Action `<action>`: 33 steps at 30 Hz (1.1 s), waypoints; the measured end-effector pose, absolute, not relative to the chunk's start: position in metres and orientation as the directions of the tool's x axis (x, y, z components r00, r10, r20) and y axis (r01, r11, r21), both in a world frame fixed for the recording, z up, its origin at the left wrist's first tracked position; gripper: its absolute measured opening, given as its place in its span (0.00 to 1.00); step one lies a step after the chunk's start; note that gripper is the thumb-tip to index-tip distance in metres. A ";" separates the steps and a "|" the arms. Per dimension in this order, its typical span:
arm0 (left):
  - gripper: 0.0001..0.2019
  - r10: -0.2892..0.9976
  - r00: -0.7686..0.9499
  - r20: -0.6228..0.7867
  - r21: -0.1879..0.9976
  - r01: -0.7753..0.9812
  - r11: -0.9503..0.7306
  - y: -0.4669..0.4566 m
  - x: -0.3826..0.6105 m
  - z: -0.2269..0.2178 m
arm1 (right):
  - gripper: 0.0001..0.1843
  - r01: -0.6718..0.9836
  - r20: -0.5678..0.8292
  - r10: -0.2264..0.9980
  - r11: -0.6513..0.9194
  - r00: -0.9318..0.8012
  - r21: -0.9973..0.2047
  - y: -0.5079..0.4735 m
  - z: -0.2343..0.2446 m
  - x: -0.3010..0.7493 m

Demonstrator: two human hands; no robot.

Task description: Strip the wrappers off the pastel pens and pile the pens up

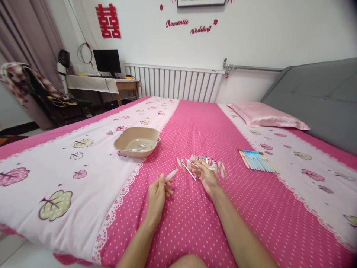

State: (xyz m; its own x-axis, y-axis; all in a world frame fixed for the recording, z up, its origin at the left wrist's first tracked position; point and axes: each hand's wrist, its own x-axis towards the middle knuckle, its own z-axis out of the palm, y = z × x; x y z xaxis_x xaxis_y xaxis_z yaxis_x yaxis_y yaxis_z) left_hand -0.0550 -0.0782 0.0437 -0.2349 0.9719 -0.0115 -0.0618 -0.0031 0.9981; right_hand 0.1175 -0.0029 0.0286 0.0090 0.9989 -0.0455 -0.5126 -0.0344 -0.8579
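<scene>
Wall txt [200, 29] "Romantic Wedding", L hand [157, 190] gripping pinkish tube [171, 174], R hand [206, 175] pinching white stick [190, 162]

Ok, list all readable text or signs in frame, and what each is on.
"Romantic": red script on the white wall.
"Wedding": second red script, same wall.
"囍": red cut-out sign, same wall, further left.
Too small to read, if any: print on the pale tube, loose pieces, blue sticks.
</scene>
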 end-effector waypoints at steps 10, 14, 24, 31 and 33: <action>0.26 0.977 -0.214 -0.015 0.998 -0.057 0.003 -0.078 -0.056 0.041 | 0.06 -0.385 0.046 0.999 0.048 0.015 -0.922 0.001 0.027 0.124; 0.27 0.978 -0.210 -0.019 0.999 -0.041 0.010 -0.078 -0.055 0.040 | 0.07 -0.366 0.038 0.999 0.049 0.036 -0.929 0.002 0.024 0.129; 0.27 0.978 -0.207 -0.032 0.999 -0.024 0.028 -0.079 -0.055 0.043 | 0.14 -0.147 0.000 0.990 -0.021 -0.143 -0.989 -0.012 0.035 0.117; 0.22 0.971 -0.237 0.014 1.000 -0.001 -0.014 -0.079 -0.052 0.039 | 0.09 -0.005 0.037 0.961 0.037 -0.275 -0.999 -0.012 0.020 0.106; 0.20 0.975 -0.220 0.027 0.999 -0.020 -0.032 -0.079 -0.049 0.037 | 0.07 -0.004 0.073 0.971 0.074 -0.227 -0.997 -0.017 0.023 0.099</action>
